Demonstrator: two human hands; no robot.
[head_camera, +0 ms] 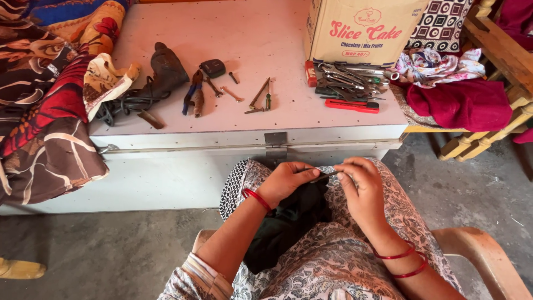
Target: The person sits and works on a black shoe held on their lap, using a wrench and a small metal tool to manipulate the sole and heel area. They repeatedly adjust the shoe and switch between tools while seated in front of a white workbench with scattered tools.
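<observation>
Person sits in wooden chair (488, 255), both hands over lap w/ patterned cloth. Left hand (286, 180) and right hand (361, 186) meet at a thin dark rod-like piece (323, 176), held between them just above a dark cloth (288, 219) on the lap; left fingers (302, 166) curl shut round its left end, right fingers (347, 169) pinch the right end. What the piece is exactly, can't tell, too small. Red bangles on both wrists. In front stands a white metal trunk (183, 178), its lid serving as worktop: dark iron (164, 72) w/ coiled cord at left, pliers (194, 91) near it, a few screws & bolts mid, red cutter (352, 105) beside a heap of spanners (350, 78) at right. Cardboard box (361, 28) sits behind the heap. Maroon cloth (461, 103) lies on wooden frame at far right.
</observation>
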